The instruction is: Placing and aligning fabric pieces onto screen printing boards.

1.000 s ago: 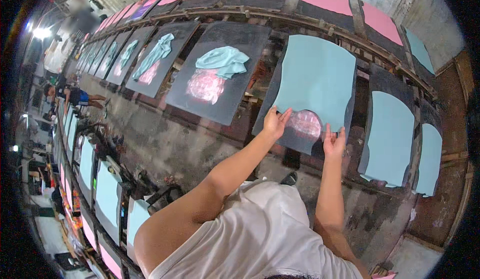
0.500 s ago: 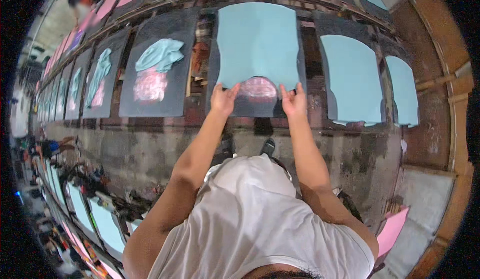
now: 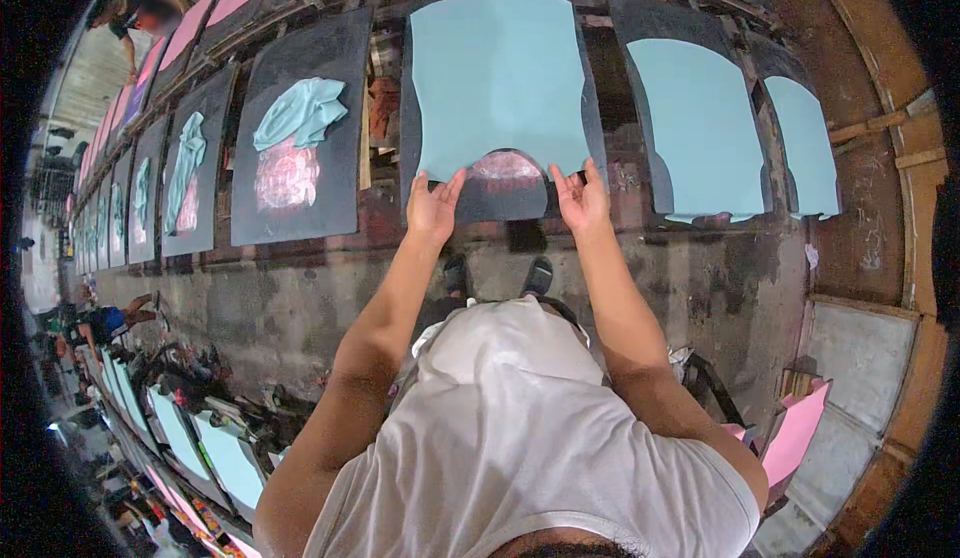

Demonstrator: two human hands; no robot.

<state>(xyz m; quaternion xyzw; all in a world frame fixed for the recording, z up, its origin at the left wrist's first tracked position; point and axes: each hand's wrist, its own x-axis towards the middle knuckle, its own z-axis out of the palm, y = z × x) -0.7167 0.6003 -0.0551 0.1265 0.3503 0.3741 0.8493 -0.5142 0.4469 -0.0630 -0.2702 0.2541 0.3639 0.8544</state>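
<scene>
A light blue cut shirt panel (image 3: 500, 78) lies spread over a dark flat board (image 3: 500, 203) in front of me. Its scooped neckline faces me, and a shiny pinkish patch (image 3: 506, 166) on the board shows inside the curve. At the panel's near left shoulder edge, my left hand (image 3: 432, 210) touches the cloth with thumb and fingers spread. My right hand (image 3: 584, 200) does likewise at the near right shoulder edge, fingers stretched out. How firmly the fingertips press on the cloth is not visible.
Left, another board bears a crumpled light blue cloth (image 3: 300, 115) above a pink patch (image 3: 287, 176); several similar boards follow. Flat blue panels (image 3: 700, 128) lie on the right. Another person (image 3: 135, 23) leans over boards far left. A brown wall (image 3: 850, 188) bounds the right side.
The view has shifted slightly, so the board and panel appear larger and a little farther left. Both hands stay at the panel's shoulder edges. The far person has changed posture.
</scene>
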